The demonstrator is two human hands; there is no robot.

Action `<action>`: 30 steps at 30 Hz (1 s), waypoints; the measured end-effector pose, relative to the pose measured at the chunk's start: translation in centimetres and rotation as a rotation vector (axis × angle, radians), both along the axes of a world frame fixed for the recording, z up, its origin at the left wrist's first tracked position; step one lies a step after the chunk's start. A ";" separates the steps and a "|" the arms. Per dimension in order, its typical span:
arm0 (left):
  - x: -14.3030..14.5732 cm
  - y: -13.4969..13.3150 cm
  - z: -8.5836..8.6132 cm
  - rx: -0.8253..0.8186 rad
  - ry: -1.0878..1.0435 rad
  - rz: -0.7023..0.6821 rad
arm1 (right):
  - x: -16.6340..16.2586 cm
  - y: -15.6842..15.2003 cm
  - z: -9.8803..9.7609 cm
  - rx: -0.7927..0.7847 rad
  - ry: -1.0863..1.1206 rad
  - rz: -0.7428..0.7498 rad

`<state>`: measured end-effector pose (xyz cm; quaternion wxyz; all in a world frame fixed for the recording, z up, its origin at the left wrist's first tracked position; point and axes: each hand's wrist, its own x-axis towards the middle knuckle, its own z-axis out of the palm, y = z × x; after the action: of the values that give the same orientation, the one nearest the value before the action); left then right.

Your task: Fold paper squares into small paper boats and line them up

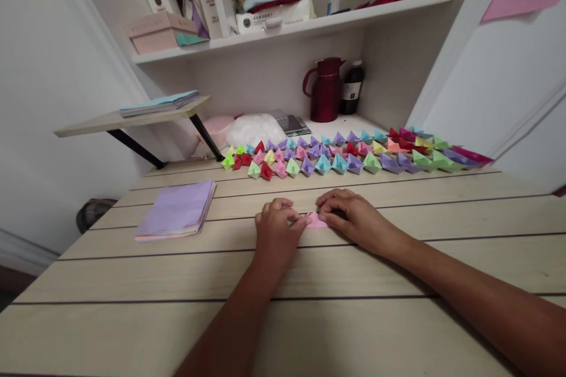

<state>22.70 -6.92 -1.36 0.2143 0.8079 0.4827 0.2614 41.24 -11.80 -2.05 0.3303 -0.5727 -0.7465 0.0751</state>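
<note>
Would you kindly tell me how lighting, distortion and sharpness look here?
Head view: even light, faint shadows under the left hand and right hand; no glare on the pale wooden table; wide-angle stretch bends the white shelf; the small pink folded paper they pinch is fairly sharp, the row of colourful paper boats softer.

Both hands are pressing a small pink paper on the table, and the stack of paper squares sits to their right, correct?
No. The head view shows the stack of paper squares to the left of the hands. The left hand and right hand do press the small pink paper on the table.
</note>
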 end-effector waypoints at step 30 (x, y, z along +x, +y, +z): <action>0.1 -0.3 -0.4 0.121 0.164 -0.023 | -0.8 -0.2 -0.5 0.035 -0.196 -0.006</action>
<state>22.84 -7.20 -1.77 0.1278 0.8434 0.4729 0.2206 40.42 -12.03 -2.59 0.2660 -0.5734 -0.7749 0.0046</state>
